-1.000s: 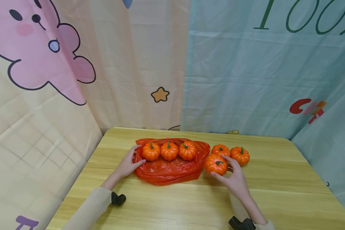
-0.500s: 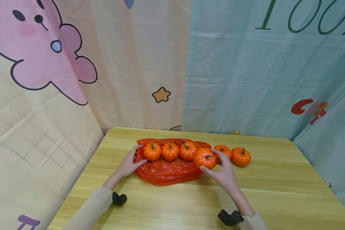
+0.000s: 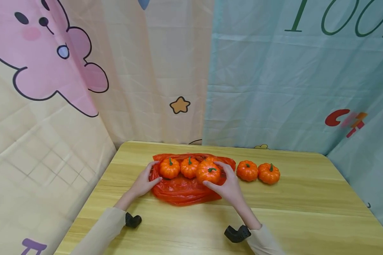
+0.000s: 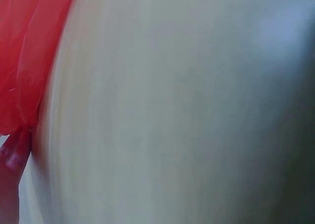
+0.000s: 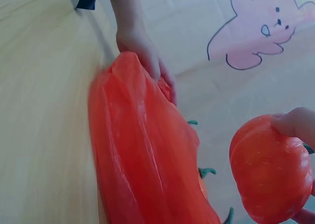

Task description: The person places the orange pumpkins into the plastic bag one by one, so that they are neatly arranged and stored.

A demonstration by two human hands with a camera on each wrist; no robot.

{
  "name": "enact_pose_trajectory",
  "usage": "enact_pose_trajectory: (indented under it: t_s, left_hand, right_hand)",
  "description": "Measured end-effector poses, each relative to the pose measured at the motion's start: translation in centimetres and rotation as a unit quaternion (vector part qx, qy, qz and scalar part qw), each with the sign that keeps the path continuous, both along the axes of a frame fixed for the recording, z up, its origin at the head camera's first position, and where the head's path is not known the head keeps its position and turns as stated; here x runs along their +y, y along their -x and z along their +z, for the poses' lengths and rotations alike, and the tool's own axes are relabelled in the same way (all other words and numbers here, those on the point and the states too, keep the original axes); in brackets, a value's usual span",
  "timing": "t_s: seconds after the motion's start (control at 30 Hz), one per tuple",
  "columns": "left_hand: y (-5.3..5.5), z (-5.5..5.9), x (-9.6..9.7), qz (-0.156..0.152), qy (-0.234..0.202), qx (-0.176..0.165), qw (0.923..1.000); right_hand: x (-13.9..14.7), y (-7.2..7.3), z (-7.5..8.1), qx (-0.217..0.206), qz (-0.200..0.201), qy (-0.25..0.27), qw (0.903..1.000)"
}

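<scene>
**Mid-load, one up in the air**

So my read is this is the bagging step. The right hand (image 3: 228, 186) has an orange pumpkin (image 3: 207, 173) pinched between thumb and fingers, over the red plastic bag (image 3: 178, 194), which sits near the table's (image 3: 306, 198) back edge, left of its middle. The left hand (image 3: 144, 181) grips the bag's left side. Next move, I'd guess, calls for easing the pumpkin down without knocking its neighbors, then letting go, bag mouth held wide.

Fun part is comparing views. The head one shows two loose pumpkins (image 3: 258, 173) toward the back right corner; neither wrist view has them. But from above, the third bagged pumpkin (image 3: 211, 159) is mostly hidden, while the right wrist view catches three green stems (image 5: 207, 172) past the bag and a gap under the held one's side. The left wrist view is mostly blurry tabletop, plus fingertips at the bag.
</scene>
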State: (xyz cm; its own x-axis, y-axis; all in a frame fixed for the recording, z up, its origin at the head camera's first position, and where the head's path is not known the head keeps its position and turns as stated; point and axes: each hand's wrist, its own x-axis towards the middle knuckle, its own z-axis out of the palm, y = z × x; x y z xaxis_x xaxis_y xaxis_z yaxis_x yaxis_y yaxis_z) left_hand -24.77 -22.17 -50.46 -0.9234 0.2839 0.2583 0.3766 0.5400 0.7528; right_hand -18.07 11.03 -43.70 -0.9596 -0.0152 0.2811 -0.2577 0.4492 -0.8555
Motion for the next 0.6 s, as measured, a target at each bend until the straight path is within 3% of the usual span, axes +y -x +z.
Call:
enact_pose_trajectory:
  t_s: [0.27,0.6]
  left_hand:
    - [-0.1,0.1,-0.2,-0.007,-0.007,-0.007,0.9999]
    - [-0.2,0.0,0.0,-0.007,-0.002,0.007,1.0000]
  right_hand:
    - [-2.6,0.7,-0.5,0.004,0.021,0.000,0.9998]
    - [-5.6,1.6,-1.7,0.005,0.044,-0.007,0.9990]
